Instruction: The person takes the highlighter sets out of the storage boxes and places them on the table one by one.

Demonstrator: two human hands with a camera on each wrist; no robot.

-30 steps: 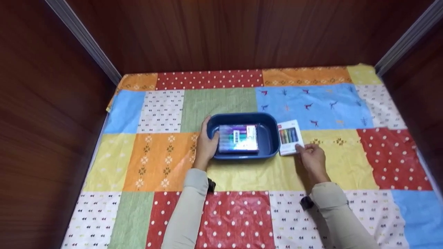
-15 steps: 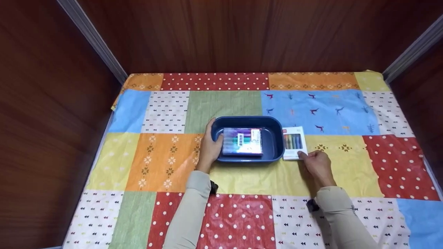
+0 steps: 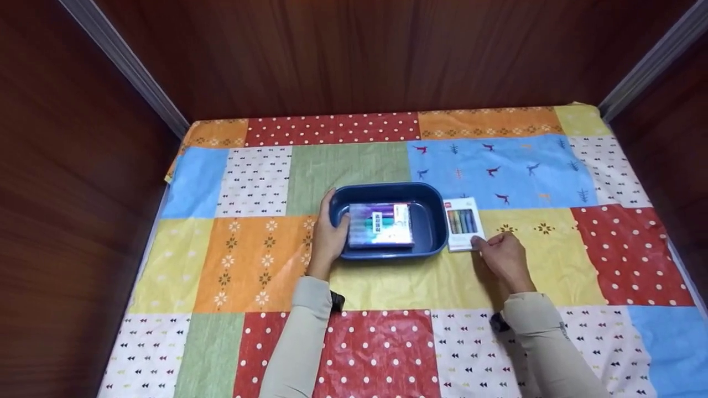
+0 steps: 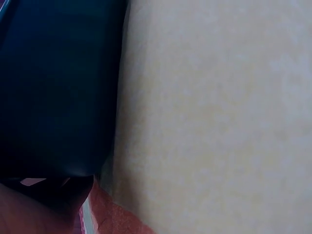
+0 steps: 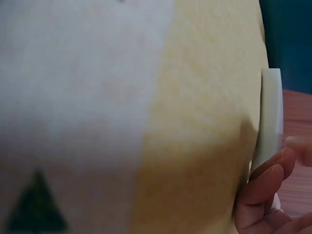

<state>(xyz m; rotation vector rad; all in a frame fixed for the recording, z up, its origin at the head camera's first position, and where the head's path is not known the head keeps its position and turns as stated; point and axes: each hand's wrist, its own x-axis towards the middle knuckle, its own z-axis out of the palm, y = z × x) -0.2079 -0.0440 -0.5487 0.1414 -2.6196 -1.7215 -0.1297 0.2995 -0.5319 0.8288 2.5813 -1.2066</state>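
A dark blue rectangular bin (image 3: 390,255) stands on the patchwork cloth. Inside it lies a clear pack of coloured markers (image 3: 380,225), towards the left end. My left hand (image 3: 329,237) grips the bin's left end, its thumb over the rim and its fingers along the outer wall. Against the bin's right end lies a white box of crayons (image 3: 464,243), flat on the cloth, its window showing a row of coloured sticks. My right hand (image 3: 504,257) pinches the box's near right corner, thumb on top. In the right wrist view, curled fingers (image 5: 265,183) sit at the box's edge.
A patchwork-print cloth (image 3: 381,354) covers the table. Dark wooden panels (image 3: 332,55) enclose the back and both sides, with metal strips (image 3: 133,66) at the corners.
The head view shifts slightly and comes back. Both hands keep their places on the bin and the box; the box barely moves and stays beside the bin's right end.
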